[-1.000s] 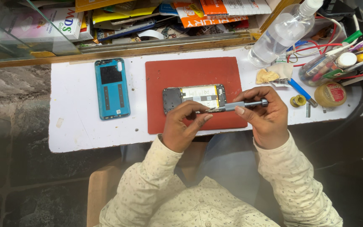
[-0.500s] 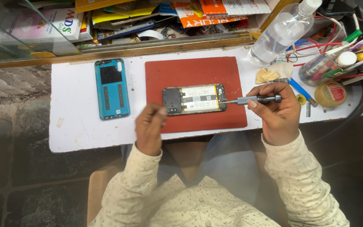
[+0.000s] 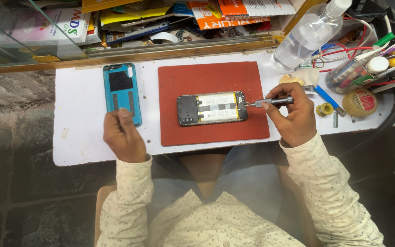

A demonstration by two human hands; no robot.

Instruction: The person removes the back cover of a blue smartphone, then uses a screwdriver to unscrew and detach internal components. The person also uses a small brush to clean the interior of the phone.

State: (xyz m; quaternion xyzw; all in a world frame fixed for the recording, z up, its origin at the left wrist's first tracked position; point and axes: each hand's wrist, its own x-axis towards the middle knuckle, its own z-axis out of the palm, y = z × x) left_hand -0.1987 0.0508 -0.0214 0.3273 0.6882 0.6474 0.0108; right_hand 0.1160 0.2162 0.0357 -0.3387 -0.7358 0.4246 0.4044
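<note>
The opened phone (image 3: 212,108) lies flat on the red work mat (image 3: 206,77), back removed, with a dark board section at one end and a pale battery filling the middle. The right hand (image 3: 293,114) grasps a slim grey screwdriver (image 3: 274,101) between thumb and fingertips; the bit meets the phone's near end, just beyond the fingertips. The left hand (image 3: 123,136) rests on the white table (image 3: 78,114), fingers loosely curled and holding nothing visible, fingertips touching the lower edge of the blue back cover (image 3: 121,91), which lies inner side up beside the mat. Beyond the right-hand knuckles, a clear plastic jar (image 3: 350,73) on its side holds pens and tools; a clear bottle (image 3: 307,34) holds colourless liquid. A round amber tin (image 3: 360,101) and a solder coil (image 3: 324,109) sit just outboard of the right hand.
</note>
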